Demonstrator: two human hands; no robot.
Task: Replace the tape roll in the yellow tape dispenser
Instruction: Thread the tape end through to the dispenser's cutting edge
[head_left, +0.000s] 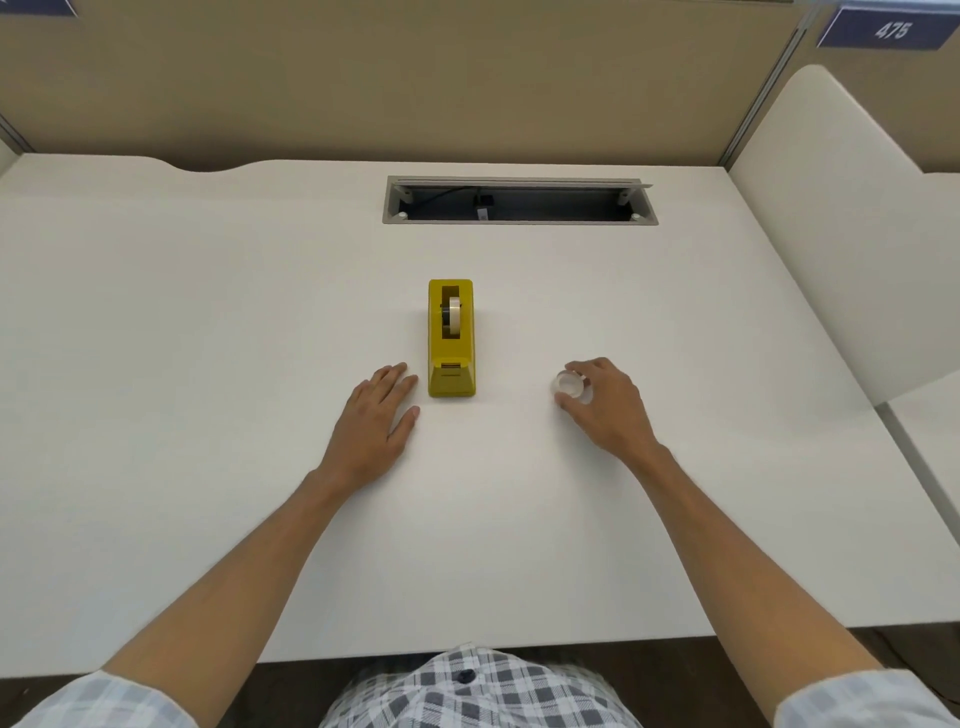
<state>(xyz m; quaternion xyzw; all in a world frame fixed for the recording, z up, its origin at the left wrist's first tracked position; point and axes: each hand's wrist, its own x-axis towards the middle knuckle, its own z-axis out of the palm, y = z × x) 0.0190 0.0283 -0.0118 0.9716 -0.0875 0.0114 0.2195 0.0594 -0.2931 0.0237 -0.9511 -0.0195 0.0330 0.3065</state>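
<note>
1. We saw the yellow tape dispenser (451, 340) standing at the middle of the white worktop (208, 312), a blocky, glossy plastic body with a sloped cutter end facing us.
2. A pale, translucent tape roll (454, 315) sat upright in its slot.
3. Our left hand (378, 418) lay flat and spread at 9 o'clock of the dispenser, fingertips just beside its base; the grip was wide and held nothing.
4. Our right hand (605, 402), at 3 o'clock and apart from the dispenser, curled its grip around a small clear spare roll (570, 385).
5. The worktop was smooth and matt, with a grey-framed cable hatch (519, 200) at 12 o'clock.
6. Tan partition panels (415, 78) stood behind; a blue number plate (891, 28) hung at 2 o'clock.
</note>
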